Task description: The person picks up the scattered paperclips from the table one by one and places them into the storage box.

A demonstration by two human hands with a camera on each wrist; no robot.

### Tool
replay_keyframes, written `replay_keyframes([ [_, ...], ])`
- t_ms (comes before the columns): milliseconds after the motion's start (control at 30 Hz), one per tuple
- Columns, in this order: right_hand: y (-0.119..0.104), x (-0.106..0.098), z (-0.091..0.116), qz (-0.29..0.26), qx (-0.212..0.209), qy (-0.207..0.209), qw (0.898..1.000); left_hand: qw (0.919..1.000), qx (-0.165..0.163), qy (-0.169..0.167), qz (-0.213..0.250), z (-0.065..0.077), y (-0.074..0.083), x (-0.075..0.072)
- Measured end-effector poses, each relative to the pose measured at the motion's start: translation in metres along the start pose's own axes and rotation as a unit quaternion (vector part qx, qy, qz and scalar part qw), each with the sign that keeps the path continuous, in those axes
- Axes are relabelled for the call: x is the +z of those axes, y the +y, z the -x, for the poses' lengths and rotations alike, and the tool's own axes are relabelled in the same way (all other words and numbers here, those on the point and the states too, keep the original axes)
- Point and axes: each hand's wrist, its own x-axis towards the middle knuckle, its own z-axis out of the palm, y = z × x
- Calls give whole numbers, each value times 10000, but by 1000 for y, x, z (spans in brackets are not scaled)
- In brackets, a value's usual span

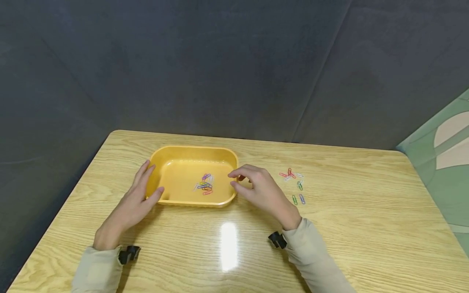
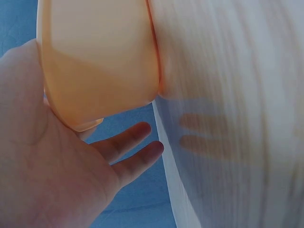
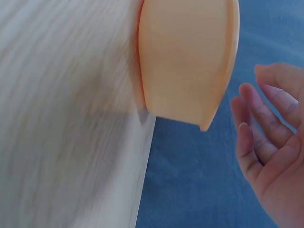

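Note:
A yellow tray (image 1: 190, 152) stands on the table, with several colored paper clips (image 1: 206, 185) heaped on its floor. At the tray's left end rests my left hand (image 1: 135, 199), its thumb over the near rim and its fingers along the left side. In the left wrist view, two straight fingers (image 2: 137, 161) extend beside the tray's outer wall. My right hand (image 1: 258, 189) hovers by the tray's right rim, thumb and index finger apart. The right wrist view shows this hand's fingers loosely bent, with nothing between them.
Right of my right hand, several more paper clips (image 1: 289, 174) lie scattered on the wooden table (image 1: 359, 219), among them a green clip (image 1: 294, 200) and a blue clip (image 1: 302, 199). A dark partition (image 1: 220, 81) rises behind the table's far edge.

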Motion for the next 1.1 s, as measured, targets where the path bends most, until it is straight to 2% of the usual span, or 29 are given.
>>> replay_keyframes([
  [500,12,-24,34,319,253,154,9991,10000,46,33,34,0,0,0],
  [833,26,-27,53,372,352,240,9984,9999,73,29,76,0,1,-1],
  [1100,36,-34,65,530,481,376,9967,9999,91,30,-111,1,-1,0],
])
